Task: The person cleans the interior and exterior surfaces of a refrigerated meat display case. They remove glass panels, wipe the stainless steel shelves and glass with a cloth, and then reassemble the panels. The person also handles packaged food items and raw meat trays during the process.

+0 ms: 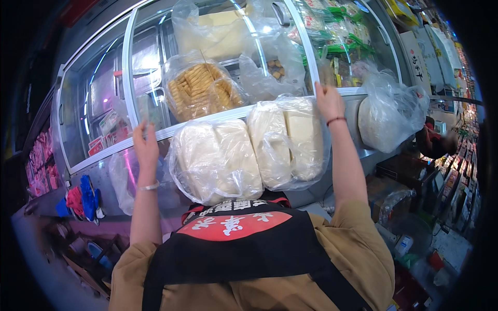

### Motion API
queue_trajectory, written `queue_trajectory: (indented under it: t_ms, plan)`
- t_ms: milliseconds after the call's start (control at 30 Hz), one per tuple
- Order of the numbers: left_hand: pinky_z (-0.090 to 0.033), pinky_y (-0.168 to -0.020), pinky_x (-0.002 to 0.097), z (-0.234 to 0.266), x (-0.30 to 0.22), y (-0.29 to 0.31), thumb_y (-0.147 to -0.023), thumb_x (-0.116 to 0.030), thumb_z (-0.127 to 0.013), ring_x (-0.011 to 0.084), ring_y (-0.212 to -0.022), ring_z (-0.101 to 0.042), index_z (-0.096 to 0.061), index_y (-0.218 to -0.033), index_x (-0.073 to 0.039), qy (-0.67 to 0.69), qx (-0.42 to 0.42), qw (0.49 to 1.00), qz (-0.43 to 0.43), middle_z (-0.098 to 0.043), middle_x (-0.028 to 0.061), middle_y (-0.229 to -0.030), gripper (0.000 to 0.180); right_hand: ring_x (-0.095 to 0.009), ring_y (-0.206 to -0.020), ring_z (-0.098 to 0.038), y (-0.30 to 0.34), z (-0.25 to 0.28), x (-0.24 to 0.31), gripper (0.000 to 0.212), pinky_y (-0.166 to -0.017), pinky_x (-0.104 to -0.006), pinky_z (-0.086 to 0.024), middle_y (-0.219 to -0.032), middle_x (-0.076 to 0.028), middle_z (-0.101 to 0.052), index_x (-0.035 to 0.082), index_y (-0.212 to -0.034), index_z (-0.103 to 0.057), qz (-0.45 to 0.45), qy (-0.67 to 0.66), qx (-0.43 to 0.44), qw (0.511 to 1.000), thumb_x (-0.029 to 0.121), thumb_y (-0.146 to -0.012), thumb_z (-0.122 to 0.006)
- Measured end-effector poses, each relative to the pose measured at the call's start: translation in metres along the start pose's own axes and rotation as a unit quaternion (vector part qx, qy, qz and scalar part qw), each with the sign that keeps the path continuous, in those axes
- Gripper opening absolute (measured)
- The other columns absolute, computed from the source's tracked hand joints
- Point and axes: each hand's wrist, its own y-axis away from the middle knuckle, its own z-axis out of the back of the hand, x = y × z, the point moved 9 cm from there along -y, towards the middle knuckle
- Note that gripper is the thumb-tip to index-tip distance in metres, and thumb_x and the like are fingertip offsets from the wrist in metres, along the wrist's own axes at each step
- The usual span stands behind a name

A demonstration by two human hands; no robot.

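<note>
Head view, sole entry. Item: middle glass panel (303, 40), metal-framed, set atop the display case, beyond the bags and between my hands, presumably there to cover the goods while leaving them visible. Left hand (147, 147): at the panel's lower left corner, fingers upright and a little apart, nothing pinched. Right hand (330, 102): at the lower right corner, fingers curled; whether they grip the frame or merely rest on it, I cannot tell, the tips being turned away. So wide a placing would suit steadying both ends. Two clear bags of white blocks, left (218, 163) and right (288, 147): side by side between my forearms and against the case front, likely for easy reach. Under glass: bagged golden folded sheets (199, 88), wrapped probably to keep them together. Far right: knotted bag (384, 116), pale contents, beside the case.
</note>
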Motion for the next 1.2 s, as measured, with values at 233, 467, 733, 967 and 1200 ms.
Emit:
queue_trajectory:
  t_ms: [233, 467, 733, 967, 1200]
  plan:
    - [-0.044, -0.087, 0.0278, -0.074, -0.002, 0.06, -0.098, -0.043, -0.046, 0.0168, -0.096, -0.059, -0.064, -0.109, 0.003, 0.191, 0.234, 0.921, 0.247, -0.066, 0.011, -0.106, 0.051, -0.04, -0.095, -0.063, 0.027, -0.05, -0.036, 0.076, -0.085, -0.044, -0.047, -0.093, -0.03, -0.064, -0.004, -0.09, -0.069, -0.048, -0.148, 0.142, 0.978, 0.067, -0.086, -0.042]
    - [-0.047, -0.087, 0.0274, -0.086, -0.005, 0.059, -0.095, -0.045, -0.051, 0.0168, -0.099, -0.062, -0.061, -0.118, 0.002, 0.292, 0.266, 0.865, 0.311, -0.064, 0.0114, -0.114, 0.054, -0.019, -0.079, -0.06, 0.05, -0.064, -0.02, 0.057, -0.077, -0.0311, -0.047, -0.09, -0.011, -0.066, -0.004, -0.099, -0.067, -0.081, -0.386, 0.184, 0.9, 0.05, -0.086, -0.059]
    - [-0.049, -0.084, 0.0268, -0.087, -0.012, 0.071, -0.095, -0.037, -0.055, 0.0152, -0.099, -0.061, -0.056, -0.124, 0.001, 0.429, 0.23, 0.828, 0.277, -0.063, 0.0087, -0.114, 0.048, -0.016, -0.094, -0.061, 0.045, -0.083, -0.016, 0.05, -0.081, -0.0297, -0.048, -0.108, -0.008, -0.065, 0.002, -0.115, -0.061, -0.127, -0.514, 0.305, 0.792, 0.044, -0.089, -0.059]
    - [-0.05, -0.082, 0.0274, -0.092, -0.013, 0.072, -0.096, -0.033, -0.053, 0.0144, -0.097, -0.06, -0.056, -0.121, -0.002, 0.464, 0.244, 0.804, 0.28, -0.062, 0.0082, -0.113, 0.04, -0.015, -0.086, -0.063, 0.038, -0.073, 0.027, 0.04, -0.078, -0.0293, -0.05, -0.1, -0.008, -0.066, 0.001, -0.107, -0.064, -0.096, -0.371, 0.403, 0.831, 0.036, -0.088, -0.061]
    - [-0.05, -0.081, 0.0316, -0.073, -0.043, 0.042, -0.095, -0.037, -0.051, 0.0199, -0.094, -0.063, -0.062, -0.11, 0.002, 0.179, 0.252, 0.928, 0.211, -0.065, 0.013, -0.105, 0.043, -0.01, -0.079, -0.06, 0.051, -0.048, 0.026, 0.03, -0.07, -0.0256, -0.048, -0.089, -0.003, -0.068, -0.002, -0.096, -0.07, 0.034, -0.357, 0.373, 0.856, 0.026, -0.088, -0.061]
